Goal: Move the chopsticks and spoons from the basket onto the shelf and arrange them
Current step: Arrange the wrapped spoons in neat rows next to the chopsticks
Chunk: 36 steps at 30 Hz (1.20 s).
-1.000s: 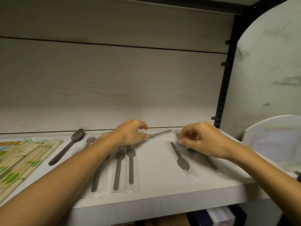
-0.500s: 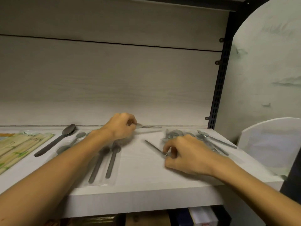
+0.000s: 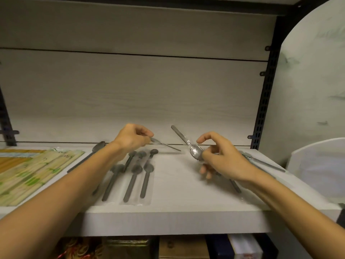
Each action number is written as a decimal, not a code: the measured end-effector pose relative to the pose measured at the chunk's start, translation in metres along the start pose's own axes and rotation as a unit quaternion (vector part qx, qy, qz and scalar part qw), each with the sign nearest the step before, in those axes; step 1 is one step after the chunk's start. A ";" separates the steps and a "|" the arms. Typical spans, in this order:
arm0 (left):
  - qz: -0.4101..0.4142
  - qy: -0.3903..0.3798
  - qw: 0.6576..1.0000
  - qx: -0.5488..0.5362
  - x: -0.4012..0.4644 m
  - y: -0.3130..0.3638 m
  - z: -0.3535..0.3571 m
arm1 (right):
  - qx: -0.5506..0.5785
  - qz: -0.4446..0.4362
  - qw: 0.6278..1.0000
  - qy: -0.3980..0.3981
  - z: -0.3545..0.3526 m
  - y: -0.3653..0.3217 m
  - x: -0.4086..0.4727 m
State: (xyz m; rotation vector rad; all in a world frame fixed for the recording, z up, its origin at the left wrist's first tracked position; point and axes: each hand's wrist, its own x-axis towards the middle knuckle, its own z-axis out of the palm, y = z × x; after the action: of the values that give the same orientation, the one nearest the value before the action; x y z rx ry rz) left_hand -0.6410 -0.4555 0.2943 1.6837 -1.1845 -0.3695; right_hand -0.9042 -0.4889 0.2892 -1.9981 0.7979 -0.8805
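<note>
Your right hand [image 3: 224, 157] has come up off the shelf [image 3: 177, 206] since half a second ago, when it was pressed low on the board over a loose handle; now it pinches a wrapped shiny spoon [image 3: 188, 146] by the bowl, handle tilted up and back toward the rear panel, forefinger lifted free above it. Your left hand [image 3: 133, 138] has barely shifted: it grips another shiny spoon [image 3: 164, 144] by the bowl end, its handle pointing right and slightly down, just clear of the board. So you now have one spoon raised in each hand, and neither is laid down yet. Below your left wrist the wrapped dark spoons [image 3: 138, 176] lie in a rough row, handles toward you; the chopstick packs [image 3: 31, 171] sit at the far left, and a few more shiny spoons [image 3: 261, 162] lie loose behind your right wrist. The white basket [image 3: 317, 165] stands to the right of the shelf; you cannot tell from here whether anything is left in it. The bare stretch between the dark row and the loose pile looks like the place for these two.
</note>
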 end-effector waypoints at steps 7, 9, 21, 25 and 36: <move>0.003 0.011 0.993 -0.115 0.004 0.005 -0.014 | 0.110 0.035 0.993 0.014 0.012 -0.025 -0.001; 0.003 0.021 0.991 -0.129 0.005 0.006 -0.020 | 0.082 0.010 0.996 0.020 0.012 -0.031 0.000; 0.014 0.026 0.983 -0.179 -0.004 -0.002 -0.046 | -0.022 -0.164 0.980 0.112 0.023 -0.050 0.015; 0.021 0.032 0.987 -0.154 -0.004 -0.014 -0.055 | 0.031 -0.190 0.968 0.161 0.029 -0.052 0.030; 0.031 0.051 0.965 -0.254 0.004 -0.027 -0.061 | 0.020 0.032 0.997 0.066 0.064 0.004 0.095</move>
State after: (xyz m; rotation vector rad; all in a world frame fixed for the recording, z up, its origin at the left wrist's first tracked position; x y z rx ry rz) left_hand -0.5822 -0.4246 0.3001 1.2019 -0.9625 -0.4934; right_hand -0.8009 -0.5382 0.2863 -1.8839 0.9065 -0.9910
